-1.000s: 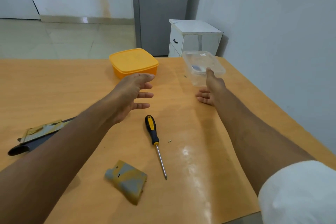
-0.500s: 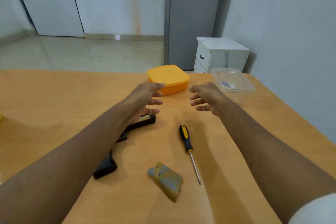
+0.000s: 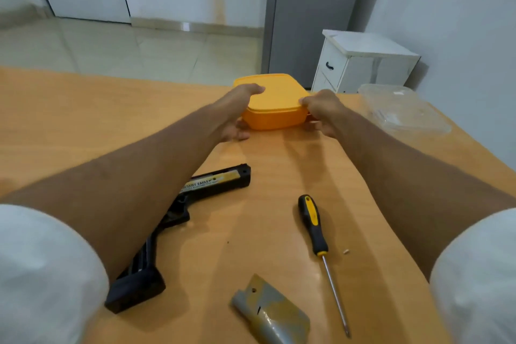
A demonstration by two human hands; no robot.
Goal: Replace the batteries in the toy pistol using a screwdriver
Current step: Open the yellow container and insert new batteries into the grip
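A black toy pistol (image 3: 195, 204) with a tan slide lies on the wooden table (image 3: 83, 126), partly hidden under my left forearm. Its grey-tan battery cover (image 3: 272, 314) lies loose near the front edge. A black-and-yellow screwdriver (image 3: 315, 227) lies to the right of the pistol, tip toward me. At the far side stands a closed orange lidded box (image 3: 275, 102). My left hand (image 3: 237, 113) holds its left side, thumb on the lid. My right hand (image 3: 321, 112) grips its right edge.
A clear plastic container (image 3: 402, 112) sits at the table's far right, near the wall. A tiny pale speck, perhaps a screw (image 3: 346, 251), lies beside the screwdriver. A white cabinet (image 3: 363, 64) stands on the floor beyond the table.
Both hands have reached forward from above the table and now clasp the orange box on either side. The camera view shifted, bringing the pistol into fuller sight.
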